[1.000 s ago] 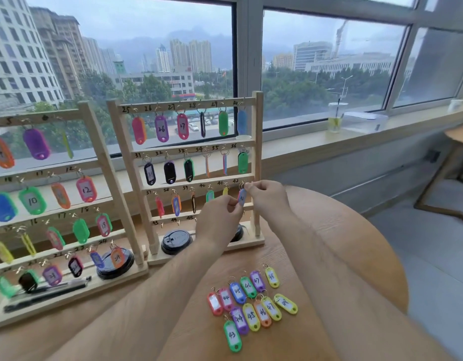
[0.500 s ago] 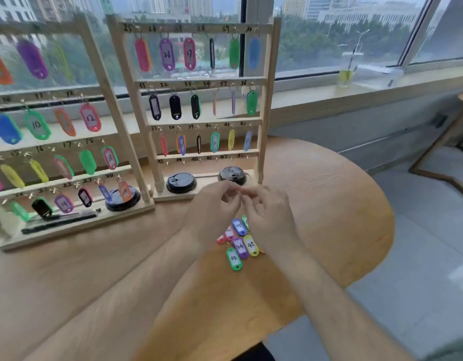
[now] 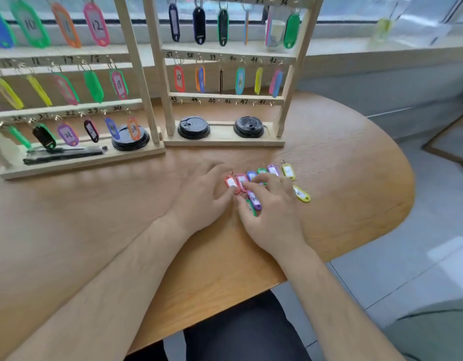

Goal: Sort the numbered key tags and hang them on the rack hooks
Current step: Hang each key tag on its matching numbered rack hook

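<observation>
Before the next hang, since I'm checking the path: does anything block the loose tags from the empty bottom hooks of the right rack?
Nothing visible. Bare table lies between tags and hooks; two black lids sit on the base below them.

The right rack (image 3: pixel 294 74) bears handwritten hook numbers: its middle rail (image 3: pixel 225 54) reads 37 to 42, its lower rail (image 3: pixel 225 98) 43 to 48. Left of that rack hang a green tag (image 3: pixel 29 24) marked 10, a pink tag (image 3: pixel 96 24) 12, a purple tag (image 3: pixel 68 134) 21. The loose tags (image 3: pixel 287 171) before it are too blurred to read.
</observation>
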